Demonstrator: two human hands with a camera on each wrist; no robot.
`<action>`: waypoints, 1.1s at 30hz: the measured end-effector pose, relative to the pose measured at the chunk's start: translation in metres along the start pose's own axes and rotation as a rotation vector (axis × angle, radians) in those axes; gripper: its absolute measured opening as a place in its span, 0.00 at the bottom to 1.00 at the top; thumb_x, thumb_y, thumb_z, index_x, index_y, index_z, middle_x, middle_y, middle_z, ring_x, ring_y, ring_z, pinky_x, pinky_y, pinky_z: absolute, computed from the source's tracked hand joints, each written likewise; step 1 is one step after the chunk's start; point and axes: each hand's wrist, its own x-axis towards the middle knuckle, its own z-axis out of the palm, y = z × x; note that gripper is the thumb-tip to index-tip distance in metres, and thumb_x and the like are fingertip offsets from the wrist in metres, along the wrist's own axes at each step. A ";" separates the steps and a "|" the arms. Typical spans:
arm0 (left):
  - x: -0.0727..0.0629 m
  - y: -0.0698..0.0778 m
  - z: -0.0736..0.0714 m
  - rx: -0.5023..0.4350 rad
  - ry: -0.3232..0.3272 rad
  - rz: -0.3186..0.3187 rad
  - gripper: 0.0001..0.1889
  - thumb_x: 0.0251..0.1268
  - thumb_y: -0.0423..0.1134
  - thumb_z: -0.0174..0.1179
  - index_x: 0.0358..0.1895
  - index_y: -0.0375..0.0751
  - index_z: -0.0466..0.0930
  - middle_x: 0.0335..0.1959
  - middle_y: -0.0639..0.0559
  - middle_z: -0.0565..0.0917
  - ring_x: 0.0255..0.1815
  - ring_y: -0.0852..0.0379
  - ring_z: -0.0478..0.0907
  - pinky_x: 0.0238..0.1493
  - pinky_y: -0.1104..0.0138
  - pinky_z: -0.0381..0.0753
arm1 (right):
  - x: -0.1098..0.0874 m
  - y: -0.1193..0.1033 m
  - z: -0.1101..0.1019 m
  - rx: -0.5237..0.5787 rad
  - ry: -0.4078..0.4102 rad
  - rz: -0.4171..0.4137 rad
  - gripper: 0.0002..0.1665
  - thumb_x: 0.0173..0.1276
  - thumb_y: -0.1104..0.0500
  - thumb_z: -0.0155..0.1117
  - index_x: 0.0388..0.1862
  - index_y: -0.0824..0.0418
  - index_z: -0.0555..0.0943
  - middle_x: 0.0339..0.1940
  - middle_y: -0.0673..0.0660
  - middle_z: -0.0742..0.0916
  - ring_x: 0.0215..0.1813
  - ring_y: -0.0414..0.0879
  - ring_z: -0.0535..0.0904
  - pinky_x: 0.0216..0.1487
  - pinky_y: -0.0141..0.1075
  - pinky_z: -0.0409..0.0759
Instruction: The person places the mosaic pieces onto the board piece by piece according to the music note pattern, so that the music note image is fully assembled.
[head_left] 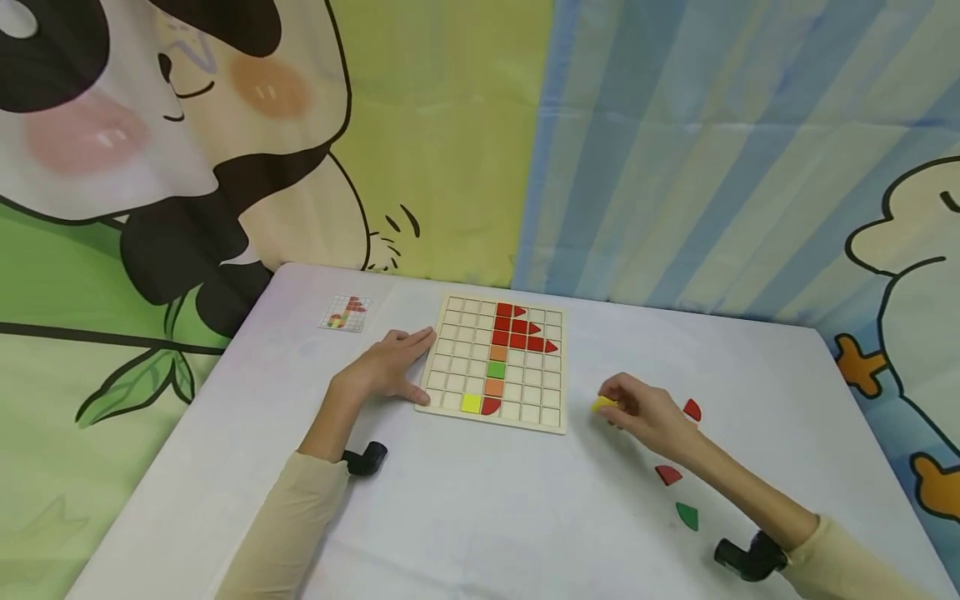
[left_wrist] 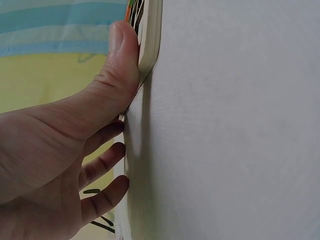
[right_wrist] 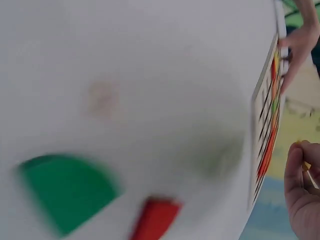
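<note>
A pale wooden grid board (head_left: 452,363) lies on the white table, holding red, orange, green and yellow pieces. Red squares and points (head_left: 517,328) form rows at its upper part; below runs a column of orange and green squares (head_left: 497,369). On the bottom row a yellow square (head_left: 471,403) sits beside a red rounded piece (head_left: 491,407). My left hand (head_left: 386,367) rests against the board's left edge, thumb on the near corner. Right of the board, my right hand (head_left: 647,412) pinches a small yellow piece (head_left: 603,403) above the table; fingers partly hide its shape.
A small printed pattern card (head_left: 347,313) lies at the back left. Near my right forearm lie two red quarter-round pieces, one farther back (head_left: 692,410) and one nearer (head_left: 668,475), plus a green quarter-round piece (head_left: 687,516). Printed curtains hang behind the table.
</note>
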 end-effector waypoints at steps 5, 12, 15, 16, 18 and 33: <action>0.000 -0.004 0.002 0.024 -0.002 -0.010 0.60 0.42 0.59 0.73 0.79 0.53 0.45 0.81 0.58 0.47 0.78 0.45 0.50 0.69 0.45 0.65 | 0.041 -0.043 0.023 0.110 -0.151 -0.065 0.11 0.67 0.63 0.64 0.47 0.62 0.78 0.34 0.53 0.86 0.33 0.39 0.81 0.35 0.28 0.81; 0.002 -0.006 0.004 0.027 0.006 0.008 0.61 0.42 0.61 0.72 0.79 0.53 0.45 0.81 0.57 0.48 0.78 0.45 0.50 0.69 0.45 0.64 | 0.099 -0.086 0.053 -0.036 -0.196 -0.198 0.06 0.67 0.63 0.64 0.42 0.59 0.78 0.36 0.52 0.88 0.39 0.41 0.84 0.39 0.28 0.80; 0.004 -0.004 0.004 0.019 0.008 0.014 0.60 0.41 0.62 0.72 0.79 0.53 0.45 0.81 0.57 0.48 0.78 0.45 0.50 0.69 0.45 0.64 | 0.117 -0.089 0.064 -0.102 -0.215 -0.222 0.04 0.66 0.63 0.64 0.39 0.59 0.78 0.33 0.51 0.86 0.35 0.40 0.79 0.38 0.27 0.78; 0.004 -0.003 0.003 0.017 0.007 0.012 0.60 0.42 0.61 0.72 0.79 0.53 0.45 0.81 0.57 0.48 0.78 0.45 0.50 0.69 0.45 0.65 | 0.122 -0.089 0.068 -0.125 -0.226 -0.224 0.04 0.66 0.63 0.64 0.39 0.60 0.78 0.33 0.51 0.86 0.34 0.40 0.77 0.38 0.27 0.77; 0.004 -0.001 0.002 0.014 0.005 0.007 0.60 0.42 0.61 0.72 0.79 0.53 0.45 0.81 0.57 0.49 0.78 0.45 0.50 0.69 0.45 0.64 | 0.129 -0.087 0.074 -0.174 -0.245 -0.234 0.04 0.67 0.63 0.64 0.39 0.60 0.79 0.32 0.52 0.85 0.32 0.40 0.75 0.37 0.26 0.76; 0.002 -0.001 0.001 0.030 -0.002 -0.001 0.61 0.42 0.62 0.71 0.79 0.53 0.44 0.81 0.57 0.48 0.78 0.45 0.50 0.70 0.45 0.64 | 0.132 -0.092 0.088 -0.207 -0.248 -0.147 0.08 0.65 0.64 0.65 0.27 0.58 0.77 0.25 0.50 0.83 0.29 0.39 0.73 0.29 0.25 0.72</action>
